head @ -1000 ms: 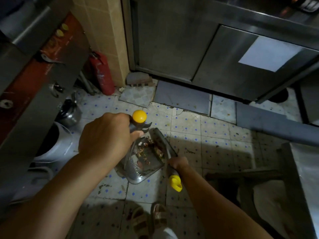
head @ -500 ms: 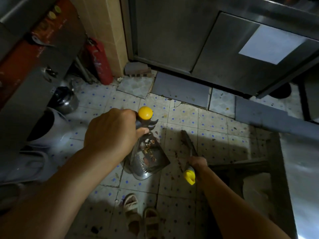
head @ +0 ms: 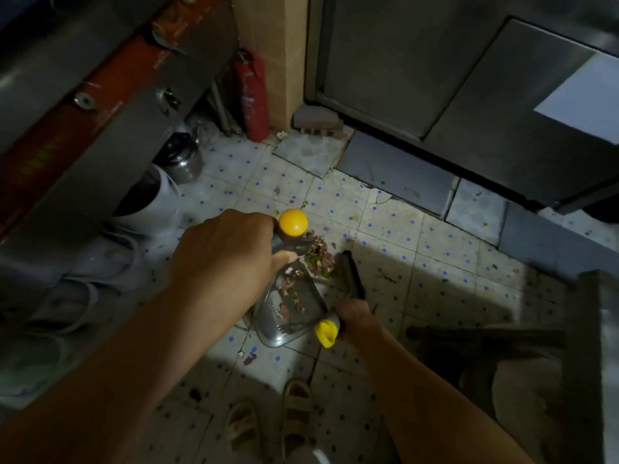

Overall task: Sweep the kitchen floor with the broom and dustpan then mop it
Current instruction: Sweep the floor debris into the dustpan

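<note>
Yellow knob (head: 293,223) tops the dustpan handle; your left hand (head: 222,259) is wrapped round the handle just below it, fingers curled, thumb tip showing underneath. Most of the handle is hidden behind that hand.

Dustpan (head: 290,313) sits on the floor (head: 435,262) between your hands, metal tray with scraps (head: 294,296) inside. Its near edge is partly blocked by the brush's yellow end (head: 326,332). More debris (head: 320,256) is piled at the pan's far lip, just beside the brush head. You can't tell if that pile is on the pan or still on the tile.

Your right hand (head: 355,314) grips the short brush (head: 350,276), fingers closed round it; the fingers themselves are hidden on the far side, only knuckles and back of hand visible. Dark bristle end points away from you, blurred, contact with the floor unclear.

Small bits (head: 249,358) lie on the tile near the pan's near corner.

Lighting is poor. Left side: steel unit (head: 100,145), pot (head: 182,159) and white container (head: 150,199) under it, both partly cut off by its edge. Red extinguisher (head: 251,98) stands against the tan pillar (head: 268,55). Brick (head: 318,123) at the pillar's foot. Steel cabinet (head: 452,78) beyond. Right edge: dark frame (head: 485,336), shape unreadable. Your sandalled feet (head: 294,410) show at the bottom, partly cropped.
</note>
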`<act>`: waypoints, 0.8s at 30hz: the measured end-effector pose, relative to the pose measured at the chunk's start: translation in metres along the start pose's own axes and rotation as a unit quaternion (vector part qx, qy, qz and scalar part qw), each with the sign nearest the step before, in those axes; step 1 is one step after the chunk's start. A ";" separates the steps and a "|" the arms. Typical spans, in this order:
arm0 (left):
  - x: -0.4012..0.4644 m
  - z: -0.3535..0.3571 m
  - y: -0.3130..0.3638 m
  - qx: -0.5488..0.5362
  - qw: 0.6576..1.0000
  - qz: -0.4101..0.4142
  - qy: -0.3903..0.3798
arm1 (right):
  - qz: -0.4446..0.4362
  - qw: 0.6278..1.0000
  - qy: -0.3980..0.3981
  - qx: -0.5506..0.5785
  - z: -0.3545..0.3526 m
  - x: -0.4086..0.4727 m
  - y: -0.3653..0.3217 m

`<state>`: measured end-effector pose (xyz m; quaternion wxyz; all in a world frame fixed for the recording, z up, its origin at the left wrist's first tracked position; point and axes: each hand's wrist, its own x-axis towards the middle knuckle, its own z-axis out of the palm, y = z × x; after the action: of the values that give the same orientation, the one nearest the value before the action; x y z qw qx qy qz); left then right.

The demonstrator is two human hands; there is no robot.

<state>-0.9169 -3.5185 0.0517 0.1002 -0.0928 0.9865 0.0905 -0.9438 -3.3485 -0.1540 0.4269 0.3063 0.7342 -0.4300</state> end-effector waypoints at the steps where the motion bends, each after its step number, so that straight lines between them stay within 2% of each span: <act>1: -0.004 -0.001 -0.005 0.007 1.000 -0.002 0.002 | -0.002 0.998 -0.032 0.059 0.007 0.002 -0.002; 3: -0.013 -0.002 -0.018 0.027 1.000 -0.007 0.010 | -0.007 0.989 -0.054 0.137 0.027 -0.002 -0.005; 15: -0.050 -0.004 -0.086 0.013 0.999 -0.018 0.024 | -0.023 0.993 -0.064 0.095 0.091 -0.047 -0.025; 24: -0.067 -0.005 -0.100 -0.014 1.000 -0.015 -0.004 | -0.043 0.995 -0.015 0.091 0.101 -0.093 -0.008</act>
<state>-0.8330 -3.6048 0.0553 0.1036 -0.1084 0.9833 0.1035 -0.8724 -3.4500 -0.0951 0.3892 0.3057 0.6979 -0.5176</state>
